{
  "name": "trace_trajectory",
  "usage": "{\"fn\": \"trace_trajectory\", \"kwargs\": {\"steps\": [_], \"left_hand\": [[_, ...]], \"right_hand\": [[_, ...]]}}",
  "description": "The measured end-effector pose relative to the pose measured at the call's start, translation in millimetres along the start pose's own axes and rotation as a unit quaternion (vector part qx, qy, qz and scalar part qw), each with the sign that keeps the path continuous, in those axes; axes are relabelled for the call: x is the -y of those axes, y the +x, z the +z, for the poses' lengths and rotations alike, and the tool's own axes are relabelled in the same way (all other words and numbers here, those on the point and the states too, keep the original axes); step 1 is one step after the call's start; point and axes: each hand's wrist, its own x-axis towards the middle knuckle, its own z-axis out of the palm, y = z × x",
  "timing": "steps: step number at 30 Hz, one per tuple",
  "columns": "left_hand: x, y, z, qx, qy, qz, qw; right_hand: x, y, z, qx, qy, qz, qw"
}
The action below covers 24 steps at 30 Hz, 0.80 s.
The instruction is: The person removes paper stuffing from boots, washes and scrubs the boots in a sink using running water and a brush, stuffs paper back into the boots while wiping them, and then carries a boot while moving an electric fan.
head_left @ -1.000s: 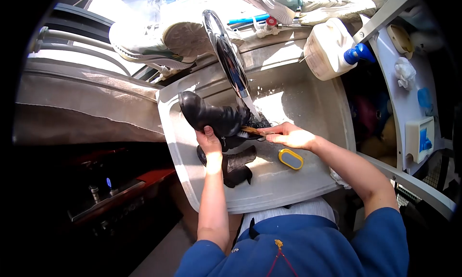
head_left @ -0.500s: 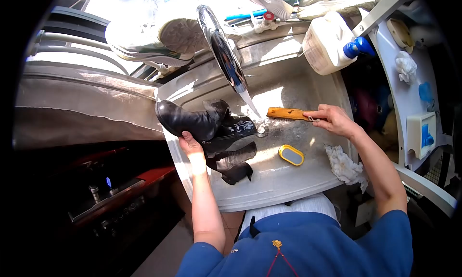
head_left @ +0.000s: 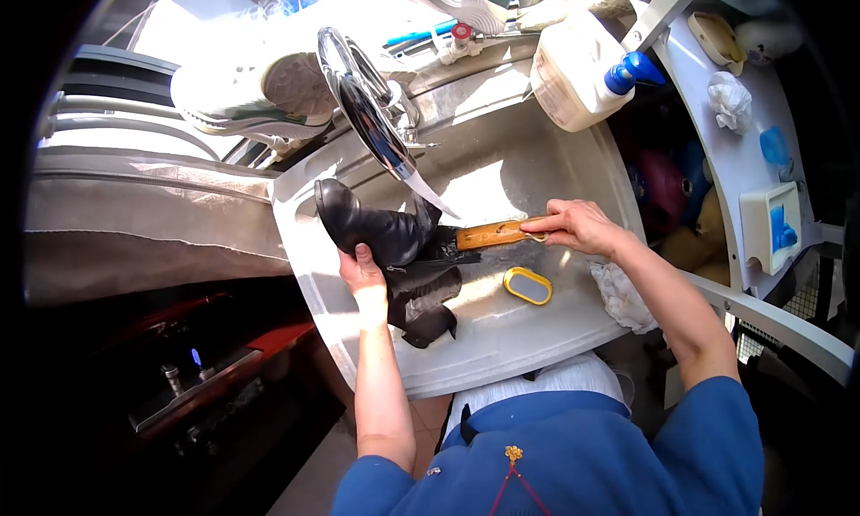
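My left hand point(head_left: 363, 274) is closed around a black ankle boot point(head_left: 372, 229), its thumb lying on the upper. The boot lies on its side over the sink point(head_left: 555, 180), toe to the left and wet shaft to the right. In my right hand point(head_left: 582, 227) is a brush with a flat wooden back point(head_left: 493, 235), gripped at its right end. The brush's other end rests against the boot's shaft, and its bristles are mostly hidden. Water runs from the chrome faucet point(head_left: 367, 113) just above. A second black boot point(head_left: 428, 303) lies below the first in the basin.
A yellow-rimmed oval piece point(head_left: 528, 286) and a crumpled white cloth point(head_left: 621, 296) lie in the sink. White sneakers point(head_left: 233, 95) stand behind it. A blue-pump bottle point(head_left: 573, 73) sits on the back right corner. At right, a white shelf point(head_left: 708, 149) holds a soap dish point(head_left: 772, 225).
My right hand has moved the brush left, from beside the water stream onto the boot's shaft. The boot has shifted slightly under the faucet. The camera view has also shifted a little.
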Motion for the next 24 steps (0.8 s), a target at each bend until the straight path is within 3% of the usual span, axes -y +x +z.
{"fn": "trace_trajectory", "kwargs": {"steps": [2, 3, 6, 8, 10, 12, 14, 16, 18, 20, 22, 24], "left_hand": [[5.8, 9.0, -18.8, 0.001, 0.025, -0.001, 1.0], [14.3, 10.6, -19.6, -0.02, 0.01, -0.015, 1.0], [15.2, 7.1, -4.9, -0.033, 0.026, -0.023, 0.999], [10.1, -0.6, 18.7, -0.02, 0.01, -0.007, 1.0], [13.9, 2.4, 18.7, -0.014, 0.002, 0.001, 1.0], [37.1, 11.6, -2.1, 0.005, -0.031, -0.053, 0.998], [25.8, 10.4, -2.8, -0.013, -0.03, -0.057, 0.998], [18.1, 6.7, -1.4, -0.037, 0.028, -0.004, 0.999], [22.6, 9.3, -13.6, -0.024, 0.004, -0.042, 0.999], [24.2, 6.6, -8.6, -0.033, -0.029, -0.057, 0.997], [15.1, -0.9, 11.1, -0.036, 0.0, -0.015, 0.999], [2.0, -6.9, 19.7, 0.014, 0.025, -0.002, 1.0]], "right_hand": [[-20.4, -13.1, -1.2, -0.016, -0.023, 0.08, 0.996], [-16.9, -13.0, -1.0, -0.028, 0.048, 0.085, 0.995], [13.8, 18.9, 11.3, -0.027, 0.035, 0.041, 0.998], [29.5, 46.3, 27.1, -0.018, 0.057, -0.041, 0.997], [24.3, 51.0, 30.7, -0.008, 0.051, -0.038, 0.998], [1.1, 39.0, 22.8, 0.036, 0.059, 0.007, 0.998], [-5.2, 26.5, 12.0, 0.036, 0.057, 0.019, 0.998], [-6.9, 15.5, 7.2, 0.028, 0.002, 0.056, 0.998], [-8.1, 8.8, 3.9, 0.01, 0.006, 0.07, 0.998], [2.9, 12.0, 5.6, -0.003, 0.083, 0.065, 0.994], [16.8, 34.4, 24.0, -0.02, 0.096, -0.029, 0.995], [21.2, 52.1, 36.6, 0.0, 0.072, -0.061, 0.996]]}}
